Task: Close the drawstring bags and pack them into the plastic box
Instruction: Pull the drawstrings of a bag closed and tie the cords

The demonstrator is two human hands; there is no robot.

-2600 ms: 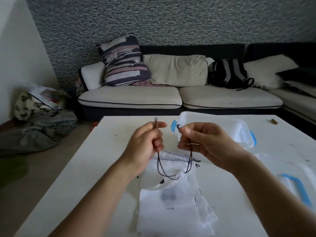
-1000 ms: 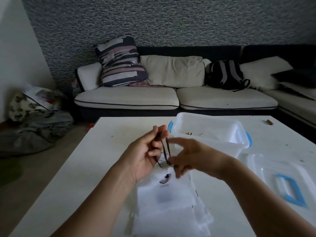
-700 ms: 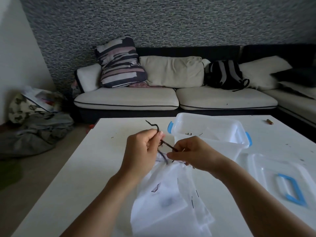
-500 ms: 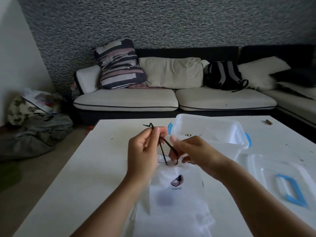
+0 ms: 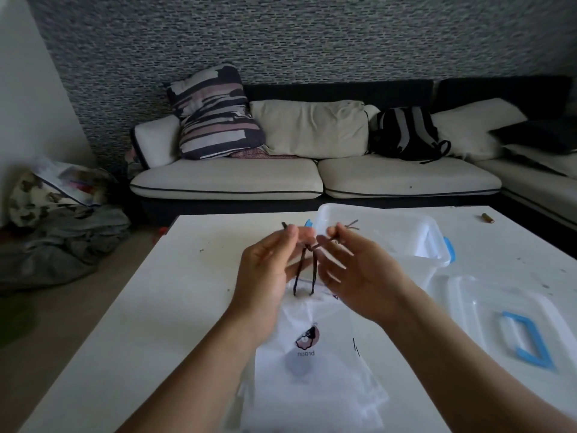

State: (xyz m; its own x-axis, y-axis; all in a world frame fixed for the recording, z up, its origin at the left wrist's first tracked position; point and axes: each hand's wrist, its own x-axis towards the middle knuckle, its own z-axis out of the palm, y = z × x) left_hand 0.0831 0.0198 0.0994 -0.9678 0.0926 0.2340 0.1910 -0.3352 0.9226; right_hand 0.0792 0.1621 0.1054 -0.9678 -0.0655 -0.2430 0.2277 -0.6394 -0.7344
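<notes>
I'm knotting the dark drawstring [image 5: 304, 267] of a white drawstring bag [image 5: 307, 345] that hangs at the lower centre of the frame, over more white bags lying flat on the table [image 5: 187, 301]. My left hand [image 5: 268, 276] pinches one cord end at its fingertips, and my right hand [image 5: 356, 276] pinches the other, its remaining fingers spread loose. The knot looks half drawn, so next I judge I must pull both ends apart until it cinches, then carry the bag up and right into the open plastic box [image 5: 402, 242].

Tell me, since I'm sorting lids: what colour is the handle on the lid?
Blue, on the clear lid; the handle shows in the head view.
</notes>
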